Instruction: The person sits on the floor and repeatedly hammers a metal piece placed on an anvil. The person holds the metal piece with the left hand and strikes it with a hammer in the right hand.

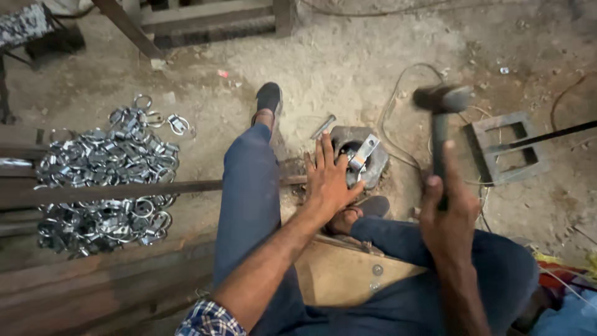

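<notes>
Hammer (441, 99) raised, its handle gripped tight in the right hand (449, 208), up and right of a steel block (364, 158) on the dirt floor. Left hand (328, 177), fingers spread, steadies a shiny metal clip (362, 154) on that block. Far left lies a heap of finished clips (109, 174); the coming blow needs careful aim clear of the fingers.

Right hand (446, 208) raises hammer (440, 102) — left hand (328, 180) steadies metal piece (362, 154).

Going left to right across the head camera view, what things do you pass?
Heap of shiny metal rings → left hand pressed flat by the grey metal block → right hand gripping the raised dark-headed hammer → grey rectangular metal frame on the dirt floor.
</notes>
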